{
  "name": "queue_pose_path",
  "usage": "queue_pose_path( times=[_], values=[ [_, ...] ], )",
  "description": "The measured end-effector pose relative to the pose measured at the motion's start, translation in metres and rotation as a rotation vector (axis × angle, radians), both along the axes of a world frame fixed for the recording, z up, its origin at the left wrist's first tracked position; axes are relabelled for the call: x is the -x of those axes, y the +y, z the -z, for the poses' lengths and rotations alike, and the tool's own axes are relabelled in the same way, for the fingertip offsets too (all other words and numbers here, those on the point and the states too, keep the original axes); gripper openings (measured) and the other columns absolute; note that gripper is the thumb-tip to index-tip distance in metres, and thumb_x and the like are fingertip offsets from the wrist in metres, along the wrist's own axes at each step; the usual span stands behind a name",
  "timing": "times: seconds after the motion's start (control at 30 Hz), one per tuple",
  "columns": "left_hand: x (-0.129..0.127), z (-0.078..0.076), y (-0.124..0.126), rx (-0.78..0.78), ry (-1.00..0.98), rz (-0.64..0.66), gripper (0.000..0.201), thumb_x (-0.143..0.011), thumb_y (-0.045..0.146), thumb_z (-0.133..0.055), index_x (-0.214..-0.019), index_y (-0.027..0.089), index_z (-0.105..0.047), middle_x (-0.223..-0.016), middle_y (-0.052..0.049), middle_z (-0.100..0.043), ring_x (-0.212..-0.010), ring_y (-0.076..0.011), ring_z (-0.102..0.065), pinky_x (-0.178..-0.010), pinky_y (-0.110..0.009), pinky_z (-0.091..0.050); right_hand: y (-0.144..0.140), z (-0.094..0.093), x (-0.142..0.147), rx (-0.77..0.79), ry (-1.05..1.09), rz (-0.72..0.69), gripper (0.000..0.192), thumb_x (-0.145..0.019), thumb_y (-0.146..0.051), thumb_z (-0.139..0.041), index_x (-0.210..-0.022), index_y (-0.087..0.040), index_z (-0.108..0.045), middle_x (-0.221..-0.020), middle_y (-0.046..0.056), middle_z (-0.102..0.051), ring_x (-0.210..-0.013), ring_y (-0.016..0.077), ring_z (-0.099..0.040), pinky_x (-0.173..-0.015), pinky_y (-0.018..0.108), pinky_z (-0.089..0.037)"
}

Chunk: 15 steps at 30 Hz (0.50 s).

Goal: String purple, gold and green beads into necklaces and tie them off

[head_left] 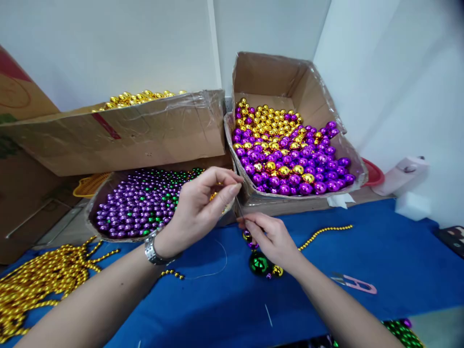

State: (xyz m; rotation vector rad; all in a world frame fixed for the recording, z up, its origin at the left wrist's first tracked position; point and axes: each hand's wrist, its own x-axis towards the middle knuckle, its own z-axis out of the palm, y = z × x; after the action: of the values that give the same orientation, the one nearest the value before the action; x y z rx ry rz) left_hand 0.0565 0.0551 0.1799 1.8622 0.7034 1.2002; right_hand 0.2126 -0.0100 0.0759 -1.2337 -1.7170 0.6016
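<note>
My left hand [203,205], with a watch on its wrist, is raised before the cardboard boxes, thumb and fingertips pinched together. Just below it, my right hand [270,234] pinches too. A thin, straight thread [238,207] runs between the two pinches; whether a needle is on it is too small to tell. Beneath the right hand lies a cluster of shiny beads with a big green ball [258,263] and a gold ball [277,270], partly hidden by the fingers. A gold bead strand [326,228] extends right from behind that hand. A loose clear thread [225,261] curls by the left forearm.
One box [290,203] holds purple and gold beads, another [90,220] small purple and green ones. Gold beads [145,98] show behind a cardboard flap. Gold strands [39,285] are heaped left on the blue cloth [203,314]. Pink thread snips [358,284] lie right.
</note>
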Motion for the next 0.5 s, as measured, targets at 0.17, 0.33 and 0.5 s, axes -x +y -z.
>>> queue_pose_path(
  times=[0.17, 0.33, 0.5],
  values=[
    [0.003, 0.015, 0.008, 0.018, -0.180, -0.094, 0.011, -0.081, 0.026, -0.062, -0.086, 0.016, -0.063, -0.091, -0.005, -0.066, -0.083, -0.0156, -0.061, -0.070, -0.025, -0.049, 0.005, -0.006, -0.012, -0.001, -0.056, -0.031, 0.019, -0.094, -0.023, -0.044, -0.094, -0.019, -0.062, -0.079, -0.001, -0.068, -0.072, 0.0106, -0.064, -0.068, 0.020, -0.046],
    [-0.018, 0.066, -0.002, 0.324, -0.143, 0.250, 0.045, -0.074, 0.019, -0.067, -0.118, 0.022, -0.055, -0.113, -0.007, -0.059, -0.097, -0.0198, -0.057, -0.082, -0.029, -0.049, 0.022, -0.024, -0.028, -0.012, -0.084, 0.044, 0.020, -0.094, -0.021, -0.042, -0.097, -0.019, -0.061, -0.077, -0.001, -0.063, -0.065, 0.0083, -0.059, -0.064, 0.020, -0.045],
    [-0.048, 0.090, 0.009, 0.155, 0.108, 0.363, 0.019, -0.076, 0.021, -0.064, -0.095, 0.018, -0.066, -0.089, -0.005, -0.063, -0.081, -0.0194, -0.056, -0.079, -0.031, -0.045, 0.030, -0.072, -0.031, 0.027, 0.088, -0.025, 0.020, -0.094, -0.025, -0.042, -0.100, -0.015, -0.059, -0.072, -0.004, -0.057, -0.049, 0.0009, -0.052, -0.050, 0.013, -0.043]
  ],
)
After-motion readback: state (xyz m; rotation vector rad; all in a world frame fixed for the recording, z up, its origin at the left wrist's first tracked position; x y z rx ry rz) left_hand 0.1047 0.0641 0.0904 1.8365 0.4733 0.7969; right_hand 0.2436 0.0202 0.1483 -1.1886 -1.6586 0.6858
